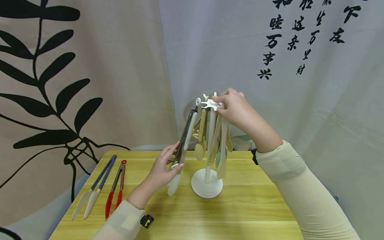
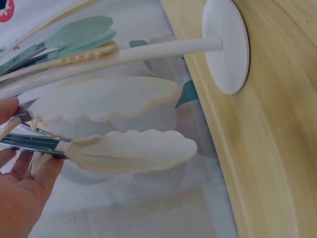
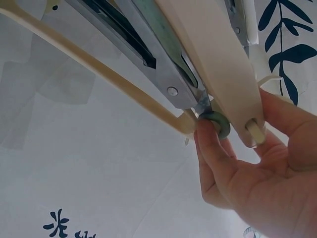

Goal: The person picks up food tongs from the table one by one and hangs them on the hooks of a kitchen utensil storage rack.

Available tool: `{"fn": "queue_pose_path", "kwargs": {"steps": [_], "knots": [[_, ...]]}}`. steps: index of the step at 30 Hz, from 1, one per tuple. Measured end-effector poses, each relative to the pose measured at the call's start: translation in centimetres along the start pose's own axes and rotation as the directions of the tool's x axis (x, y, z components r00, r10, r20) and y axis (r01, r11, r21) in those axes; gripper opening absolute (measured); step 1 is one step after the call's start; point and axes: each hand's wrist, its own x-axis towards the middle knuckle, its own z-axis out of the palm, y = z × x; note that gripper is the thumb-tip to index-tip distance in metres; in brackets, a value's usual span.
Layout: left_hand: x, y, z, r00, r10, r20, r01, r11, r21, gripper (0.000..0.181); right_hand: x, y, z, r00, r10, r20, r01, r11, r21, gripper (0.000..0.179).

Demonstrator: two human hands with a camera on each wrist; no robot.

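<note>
A white utensil rack (image 1: 207, 171) with a round base stands on the table, its hooked top (image 1: 210, 104) hung with several kitchen utensils. My left hand (image 1: 165, 168) grips a pair of white-tipped metal tongs (image 1: 186, 133) hanging on the rack's left side. The left wrist view shows the thumb and fingers of that hand (image 2: 29, 191) on either side of the tongs' arms, with scalloped pale tips (image 2: 133, 151) beyond. My right hand (image 1: 235, 106) holds the rack's top. In the right wrist view its fingers (image 3: 213, 148) are at a green ring (image 3: 218, 123), beside a beige handle (image 3: 213, 64).
Blue-handled tongs (image 1: 100, 183) with pale tips and red-handled tongs (image 1: 115, 193) lie on the left of the wooden table (image 1: 249, 203). A beige spoon (image 1: 199, 151) hangs from the rack. A printed curtain (image 1: 132, 73) stands behind the table.
</note>
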Motion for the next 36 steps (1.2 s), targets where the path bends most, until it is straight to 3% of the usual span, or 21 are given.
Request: {"fn": "queue_pose_path", "kwargs": {"steps": [12, 16, 25, 36], "knots": [[0.1, 0.2, 0.3, 0.999, 0.007, 0.034, -0.007, 1.0, 0.002, 0.079, -0.1, -0.1, 0.1, 1.0, -0.002, -0.008, 0.002, 1.0, -0.002, 0.044], [0.1, 0.1, 0.6, 0.999, 0.039, 0.028, -0.039, 0.999, -0.006, 0.077, -0.1, -0.1, 0.1, 1.0, 0.0, -0.007, 0.0, 1.0, -0.002, 0.045], [0.2, -0.3, 2.0, 0.998, 0.005, 0.069, -0.002, 0.999, -0.045, 0.076, -0.2, -0.1, 0.2, 1.0, 0.011, -0.006, -0.011, 1.0, -0.002, 0.045], [0.7, -1.4, 3.9, 0.999, 0.023, 0.034, -0.02, 0.995, -0.098, 0.072, -0.2, 0.0, 0.3, 1.0, -0.008, -0.017, 0.008, 1.0, -0.014, 0.044]]}}
